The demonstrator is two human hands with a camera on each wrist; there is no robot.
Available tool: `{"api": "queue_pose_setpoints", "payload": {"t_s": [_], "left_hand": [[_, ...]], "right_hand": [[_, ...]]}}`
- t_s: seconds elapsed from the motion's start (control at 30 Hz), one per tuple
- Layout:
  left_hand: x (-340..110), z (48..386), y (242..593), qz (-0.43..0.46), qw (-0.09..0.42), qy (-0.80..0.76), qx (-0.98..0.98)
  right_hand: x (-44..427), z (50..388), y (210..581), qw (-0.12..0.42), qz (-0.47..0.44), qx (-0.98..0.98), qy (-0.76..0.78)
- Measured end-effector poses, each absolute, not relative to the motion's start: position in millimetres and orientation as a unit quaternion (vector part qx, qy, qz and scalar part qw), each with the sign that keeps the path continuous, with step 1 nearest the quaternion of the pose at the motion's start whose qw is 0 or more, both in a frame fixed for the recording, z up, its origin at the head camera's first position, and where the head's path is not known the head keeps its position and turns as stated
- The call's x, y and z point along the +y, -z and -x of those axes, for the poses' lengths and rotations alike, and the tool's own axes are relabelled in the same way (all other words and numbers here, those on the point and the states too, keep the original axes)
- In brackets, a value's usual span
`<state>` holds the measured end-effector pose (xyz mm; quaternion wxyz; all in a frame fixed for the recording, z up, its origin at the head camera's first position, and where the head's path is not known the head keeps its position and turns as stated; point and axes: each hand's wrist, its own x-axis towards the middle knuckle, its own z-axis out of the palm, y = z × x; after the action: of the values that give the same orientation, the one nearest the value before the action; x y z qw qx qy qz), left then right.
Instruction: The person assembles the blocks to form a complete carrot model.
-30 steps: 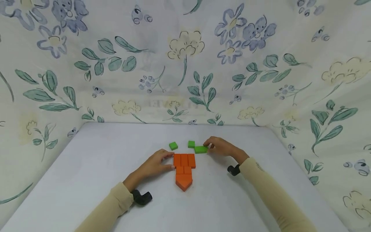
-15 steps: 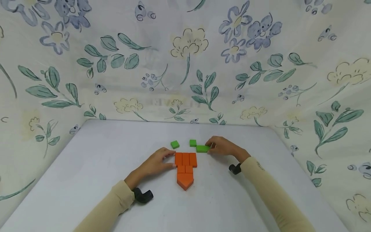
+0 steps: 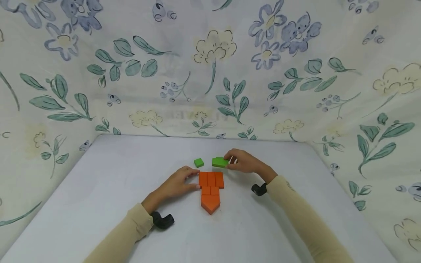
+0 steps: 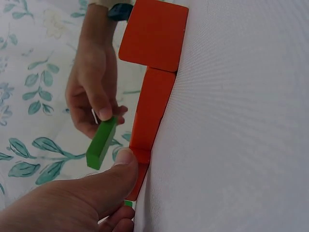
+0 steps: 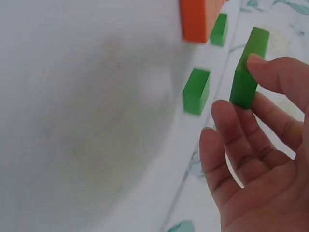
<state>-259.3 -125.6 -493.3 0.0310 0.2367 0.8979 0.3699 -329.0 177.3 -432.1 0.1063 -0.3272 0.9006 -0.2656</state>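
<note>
In the head view, orange blocks lie joined on the white table: three upright rectangles (image 3: 211, 179) at the back, two small blocks (image 3: 210, 190) below them, and a pointed block (image 3: 210, 203) in front. My left hand (image 3: 172, 185) pinches the leftmost rectangle between thumb and fingers; its thumb (image 4: 124, 158) shows against the orange in the left wrist view. My right hand (image 3: 246, 161) pinches a long green block (image 5: 250, 67) by its end, raised off the table. Behind it, one small green block (image 5: 197, 92) is mostly hidden in the head view. Another small green block (image 3: 198, 162) lies further left.
The white table (image 3: 273, 226) runs back to a floral cloth (image 3: 184, 84) that rises behind and at both sides. Black wrist devices sit on the left wrist (image 3: 162, 221) and the right wrist (image 3: 259, 189).
My right hand has lifted the long green block and shifted it left, in front of the small green block. The left hand and the orange blocks keep their places.
</note>
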Motion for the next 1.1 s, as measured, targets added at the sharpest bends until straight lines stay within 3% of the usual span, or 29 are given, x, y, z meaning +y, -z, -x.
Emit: {"api": "queue_pose_setpoints", "payload": {"t_s": [0.33,1.1], "left_hand": [[-128,259,497,-0.239,0.046,-0.377,0.894],[-130,263,496,-0.239,0.043,-0.378,0.893]], "right_hand": [[145,332,438,0.116,0.318,0.905,0.256],[132,336,446,0.147,0.299,0.912,0.238]]}}
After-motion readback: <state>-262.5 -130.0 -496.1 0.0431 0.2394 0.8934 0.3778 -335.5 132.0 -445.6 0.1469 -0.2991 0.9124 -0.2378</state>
